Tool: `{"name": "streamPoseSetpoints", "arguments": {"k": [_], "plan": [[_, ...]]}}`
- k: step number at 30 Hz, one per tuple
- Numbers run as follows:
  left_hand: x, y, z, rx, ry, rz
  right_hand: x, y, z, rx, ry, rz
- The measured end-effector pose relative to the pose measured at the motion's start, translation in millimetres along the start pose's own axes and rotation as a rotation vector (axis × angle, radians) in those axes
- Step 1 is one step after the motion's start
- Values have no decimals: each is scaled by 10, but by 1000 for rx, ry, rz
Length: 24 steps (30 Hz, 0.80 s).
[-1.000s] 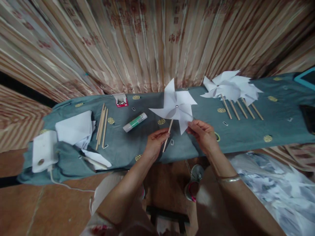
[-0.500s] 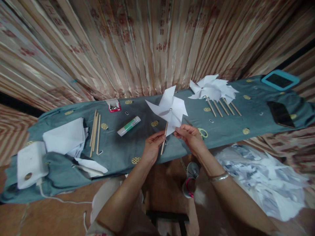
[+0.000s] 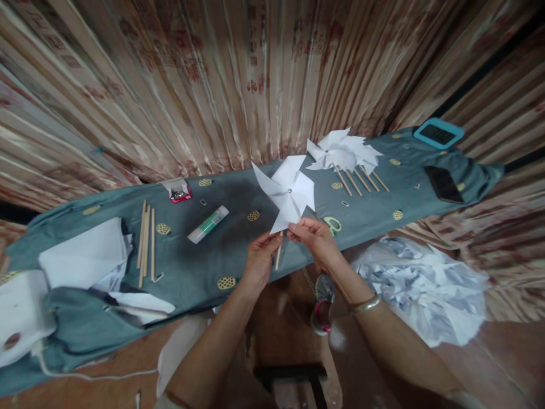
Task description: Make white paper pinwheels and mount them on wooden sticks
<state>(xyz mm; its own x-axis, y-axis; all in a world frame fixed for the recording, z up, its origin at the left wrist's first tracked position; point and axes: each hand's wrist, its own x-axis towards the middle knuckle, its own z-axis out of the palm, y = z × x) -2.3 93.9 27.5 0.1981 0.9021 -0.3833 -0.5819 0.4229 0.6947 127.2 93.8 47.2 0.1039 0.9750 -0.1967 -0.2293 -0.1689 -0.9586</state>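
I hold a white paper pinwheel (image 3: 286,193) on a thin wooden stick above a long table covered in blue-grey cloth (image 3: 221,250). My left hand (image 3: 259,258) is closed round the stick just under the wheel. My right hand (image 3: 313,238) pinches the lower tip of one paper blade. A silver pin sits at the wheel's centre.
Finished pinwheels (image 3: 343,153) lie at the back right. A glue stick (image 3: 208,224), loose wooden sticks (image 3: 145,241), a red pin box (image 3: 179,193), white paper sheets (image 3: 83,258), green-handled scissors (image 3: 332,225), a dark phone (image 3: 445,184) and a teal-framed tablet (image 3: 438,133) lie on the cloth. Paper scraps (image 3: 421,284) lie on the floor.
The wheel has turned under my right fingers, which now hold a lower blade close to the stick. The view has swung, shifting everything left in the picture.
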Motion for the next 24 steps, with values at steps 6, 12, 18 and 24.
{"name": "streamPoseSetpoints", "arguments": {"k": [6,12,18,24], "plan": [[30,-60,23,1,9,13,-12,-18,3,-14,1,-26],[51,-70,31,27,-33,41,-4,-42,23,-17,5,-43],[69,-48,57,16,-36,36,-9,-62,46,-7,-17,-43],[92,-12,77,9,-43,48,-28,-78,82,-12,-28,-36]]}}
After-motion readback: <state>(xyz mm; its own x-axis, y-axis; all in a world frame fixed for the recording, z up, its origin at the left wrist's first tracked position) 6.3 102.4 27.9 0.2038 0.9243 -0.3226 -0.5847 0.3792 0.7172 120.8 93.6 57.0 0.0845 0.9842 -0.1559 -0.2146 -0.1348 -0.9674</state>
